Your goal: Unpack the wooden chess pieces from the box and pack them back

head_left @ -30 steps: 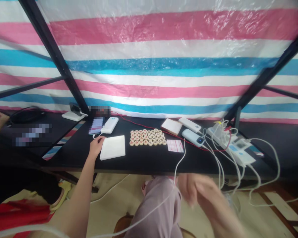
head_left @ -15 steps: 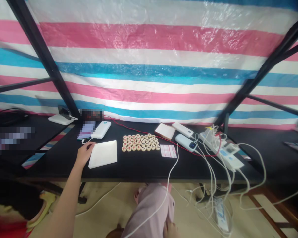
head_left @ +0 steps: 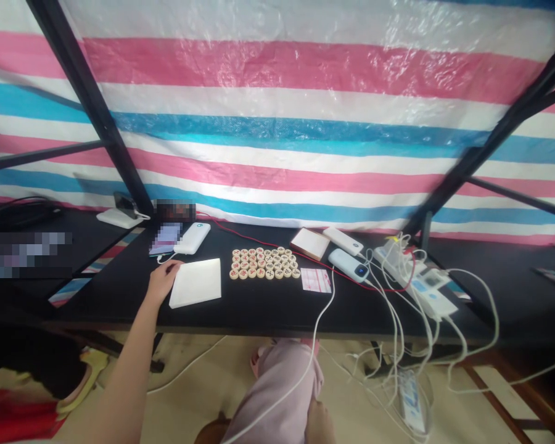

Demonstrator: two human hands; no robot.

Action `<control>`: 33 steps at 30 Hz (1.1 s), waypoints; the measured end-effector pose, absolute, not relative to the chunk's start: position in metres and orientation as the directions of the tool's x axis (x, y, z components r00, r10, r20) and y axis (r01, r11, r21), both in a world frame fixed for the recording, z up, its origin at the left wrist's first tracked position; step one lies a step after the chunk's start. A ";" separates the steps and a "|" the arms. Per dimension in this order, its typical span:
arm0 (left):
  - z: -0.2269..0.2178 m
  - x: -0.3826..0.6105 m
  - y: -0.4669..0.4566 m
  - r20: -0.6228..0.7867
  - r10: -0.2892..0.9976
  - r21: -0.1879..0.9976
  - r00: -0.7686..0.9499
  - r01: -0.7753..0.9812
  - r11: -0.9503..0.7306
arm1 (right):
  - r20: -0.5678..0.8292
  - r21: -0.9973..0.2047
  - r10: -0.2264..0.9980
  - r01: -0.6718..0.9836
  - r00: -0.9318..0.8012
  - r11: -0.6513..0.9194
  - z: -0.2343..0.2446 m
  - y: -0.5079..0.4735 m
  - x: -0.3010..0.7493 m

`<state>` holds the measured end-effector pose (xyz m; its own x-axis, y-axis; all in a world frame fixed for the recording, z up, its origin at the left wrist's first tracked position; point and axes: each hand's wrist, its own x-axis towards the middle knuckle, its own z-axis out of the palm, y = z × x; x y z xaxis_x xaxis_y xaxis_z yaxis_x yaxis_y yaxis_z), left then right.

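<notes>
My left hand (head_left: 163, 282) is at the upper left edge of a flat white square (head_left: 196, 283), with its fingers bent and closed on that edge. Whether the square is a thin box or folded paper, I cannot tell. To the right, several round Chinese chess pieces (head_left: 264, 264) stand in close rows, some with red characters and others with dark ones. A small pink-and-white sheet (head_left: 316, 280) lies right of them. Low in the view, my right hand (head_left: 320, 424) rests against my trouser leg, away from the black table (head_left: 259, 311); its fingers are mostly hidden.
A white power bank (head_left: 193, 238) and a phone (head_left: 165, 239) lie behind my left hand. At the right are a shallow box (head_left: 309, 244), two more power banks (head_left: 348, 265) and a power strip (head_left: 414, 283) with tangled white cables. A striped sheet (head_left: 277, 135) hangs behind.
The view has shifted slightly, so the table things appear a little further right and up. My left hand stays at the white square's edge. The chess pieces keep their rows.
</notes>
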<state>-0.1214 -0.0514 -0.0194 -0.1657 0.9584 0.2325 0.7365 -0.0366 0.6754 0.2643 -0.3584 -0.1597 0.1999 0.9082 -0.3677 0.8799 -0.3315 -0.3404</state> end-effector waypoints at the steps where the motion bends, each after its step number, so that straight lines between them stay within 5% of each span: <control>1: -0.019 -0.121 -0.052 0.230 0.959 0.677 -0.165 0.735 -0.036 | -0.401 -0.301 0.888 0.883 0.225 -0.360 -0.161 -0.356 0.263; 5: -0.016 -0.119 -0.053 0.205 0.962 0.684 -0.179 0.729 -0.010 | -0.494 -0.194 0.841 0.915 0.221 -0.354 -0.160 -0.347 0.261; 12: -0.011 -0.115 -0.057 0.206 0.961 0.709 -0.182 0.705 -0.018 | -0.603 -0.292 0.797 0.934 -0.012 -0.207 -0.081 -0.333 0.277; 16: -0.010 -0.115 -0.058 0.202 0.963 0.715 -0.180 0.698 -0.020 | -0.332 -0.672 0.915 0.738 -0.228 -0.060 0.002 -0.317 0.289; 19: -0.012 -0.116 -0.056 0.200 0.962 0.716 -0.187 0.698 -0.013 | -0.081 -0.777 0.942 0.612 -0.325 0.144 0.047 -0.286 0.293; 21: -0.014 -0.116 -0.055 0.201 0.959 0.716 -0.199 0.698 -0.005 | 0.132 -0.678 0.965 0.689 -0.228 0.256 0.053 -0.257 0.293; 23: -0.015 -0.116 -0.055 0.211 0.955 0.719 -0.208 0.695 -0.007 | 0.286 -0.407 0.953 0.889 -0.096 0.211 0.041 -0.229 0.292; 26: -0.015 -0.116 -0.057 0.226 0.953 0.722 -0.204 0.691 -0.023 | 0.310 -0.068 0.950 0.996 -0.030 0.053 0.009 -0.201 0.288; 29: -0.013 -0.115 -0.058 0.227 0.958 0.713 -0.173 0.699 -0.043 | 0.272 0.010 0.961 0.999 -0.044 0.043 -0.012 -0.200 0.280; 33: -0.016 -0.117 -0.057 0.222 0.964 0.711 -0.148 0.701 -0.056 | 0.351 -0.037 0.933 0.994 -0.079 0.098 -0.016 -0.226 0.265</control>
<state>-0.1173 -0.0565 -0.0160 -0.1476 0.9638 0.2221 0.7011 -0.0564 0.7108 0.2651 -0.2262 -0.0162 -0.0793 0.9332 0.3505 0.9945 0.0983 -0.0368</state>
